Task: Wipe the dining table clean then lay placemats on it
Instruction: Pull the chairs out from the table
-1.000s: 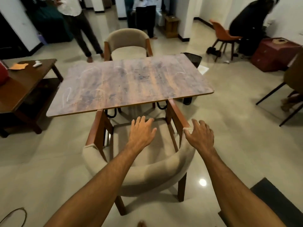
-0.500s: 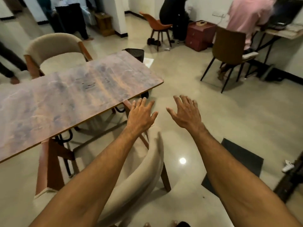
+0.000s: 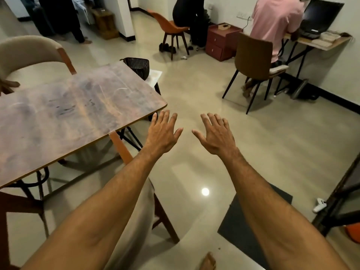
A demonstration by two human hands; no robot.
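Observation:
The dining table (image 3: 64, 117) has a brown wood-grain top with white smears and dark marks; it fills the left half of the head view. My left hand (image 3: 162, 134) hovers just off the table's near right corner, fingers spread, holding nothing. My right hand (image 3: 216, 135) is beside it over the bare floor, also spread and empty. No cloth or placemat is visible.
A beige armchair (image 3: 142, 217) stands under my left forearm, another (image 3: 29, 55) at the table's far side. A black basket (image 3: 137, 65) sits past the far corner. A person in pink (image 3: 276, 22) sits at a desk; a dark mat (image 3: 251, 225) lies on the floor.
My view has swung right, away from the table. Both hands left the near armchair's back and now hover in the air past the table's corner.

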